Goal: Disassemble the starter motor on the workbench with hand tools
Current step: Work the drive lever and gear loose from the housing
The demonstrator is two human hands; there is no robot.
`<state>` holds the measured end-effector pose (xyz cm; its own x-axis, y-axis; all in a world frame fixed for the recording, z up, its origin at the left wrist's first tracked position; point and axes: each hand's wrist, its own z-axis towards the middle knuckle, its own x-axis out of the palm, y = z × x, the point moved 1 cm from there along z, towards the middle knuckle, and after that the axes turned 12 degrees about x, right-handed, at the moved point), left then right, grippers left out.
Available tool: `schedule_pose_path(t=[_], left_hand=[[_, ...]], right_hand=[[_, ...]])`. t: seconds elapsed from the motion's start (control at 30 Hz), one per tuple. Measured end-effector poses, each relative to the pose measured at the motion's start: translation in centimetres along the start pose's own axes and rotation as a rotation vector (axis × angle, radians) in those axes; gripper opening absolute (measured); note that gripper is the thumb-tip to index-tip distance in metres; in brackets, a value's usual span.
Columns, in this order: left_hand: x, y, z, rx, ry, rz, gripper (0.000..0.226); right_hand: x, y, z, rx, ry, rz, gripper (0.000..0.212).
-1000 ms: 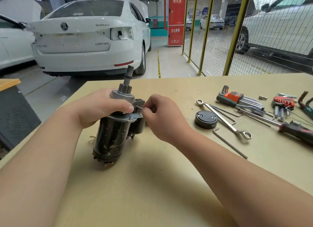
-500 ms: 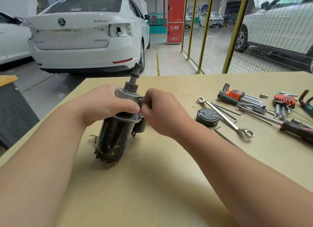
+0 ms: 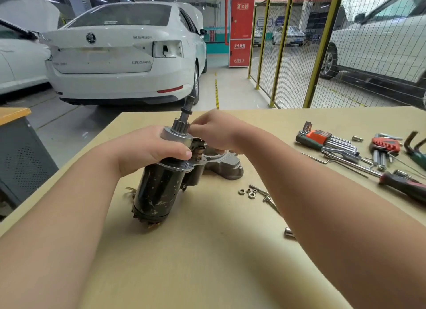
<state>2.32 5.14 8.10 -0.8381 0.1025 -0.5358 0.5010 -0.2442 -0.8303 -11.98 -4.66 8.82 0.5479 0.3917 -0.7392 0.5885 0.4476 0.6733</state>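
The left hand (image 3: 147, 152) is gripping the black cylindrical starter motor (image 3: 159, 189), which is standing tilted at the centre of the beige tabletop (image 3: 207, 251). The right hand (image 3: 214, 131) is shifting upward and now pinching the grey toothed pinion gear (image 3: 182, 125). Drive removal looks to be next.

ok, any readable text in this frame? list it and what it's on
"消火栓": top of the red cabinet.
"灭火器箱": its middle, faint.
"火警119": its foot, digits uncertain.
White car boot lettering: too blurred to read.
Hex key holder print: too small.
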Motion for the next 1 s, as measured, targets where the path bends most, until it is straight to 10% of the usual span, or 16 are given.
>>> schedule_pose_path(t=[0.27, 0.63, 0.87, 1.0], left_hand=[[0.1, -0.3, 0.2, -0.021, 0.100, 0.056, 0.035], [-0.2, 0.1, -0.1, -0.015, 0.043, 0.006, 0.015], [0.0, 0.0, -0.2, -0.018, 0.023, -0.003, 0.014], [0.0, 0.1, -0.3, -0.022, 0.009, -0.014, 0.021]], right_hand=[[-1.7, 1.7, 3.4, 0.249, 0.487, -0.117, 0.030], [-1.2, 3.2, 4.8, 0.361, 0.609, -0.241, 0.030], [-1.0, 2.8, 3.9, 0.235, 0.553, -0.146, 0.023], [-4.1, 0.9, 1.6, 0.036, 0.067, -0.174, 0.023]])
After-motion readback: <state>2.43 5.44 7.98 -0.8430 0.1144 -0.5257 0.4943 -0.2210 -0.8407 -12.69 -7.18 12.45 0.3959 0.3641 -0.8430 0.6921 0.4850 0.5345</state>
